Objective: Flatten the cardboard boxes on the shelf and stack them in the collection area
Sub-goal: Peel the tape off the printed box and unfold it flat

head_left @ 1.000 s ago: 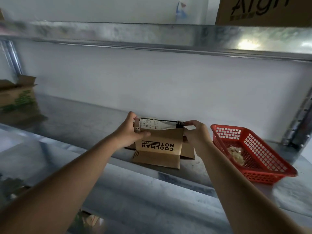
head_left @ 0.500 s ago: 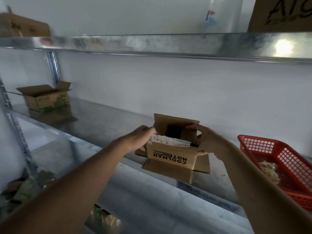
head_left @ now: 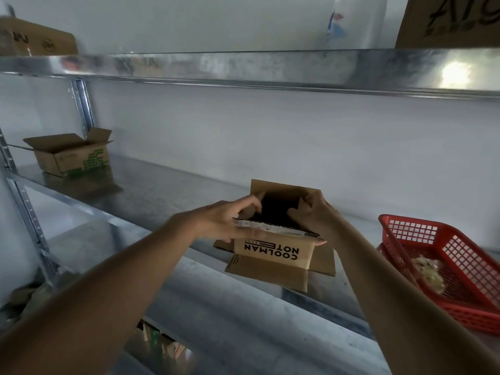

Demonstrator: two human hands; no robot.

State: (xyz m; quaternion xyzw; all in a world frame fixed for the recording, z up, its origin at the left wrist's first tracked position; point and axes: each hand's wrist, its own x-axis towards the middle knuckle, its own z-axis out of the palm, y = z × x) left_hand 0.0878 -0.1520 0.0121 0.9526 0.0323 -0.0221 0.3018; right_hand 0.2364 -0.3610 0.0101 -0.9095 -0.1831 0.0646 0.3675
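Cardboard is sitting between both hands at the front of the metal shelf point(head_left: 167, 190): the box point(head_left: 273, 253), top flaps open, is being held by the left hand point(head_left: 216, 221), fingers curled over its left rim, and the right hand point(head_left: 313, 215), pinching its right flap. Beside it a red basket point(head_left: 443, 255) is resting, and farther left a second box point(head_left: 70, 155) is standing open.

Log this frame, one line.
step: opening box | left hand: grips rim | right hand: grips rim | box: on shelf, unflattened
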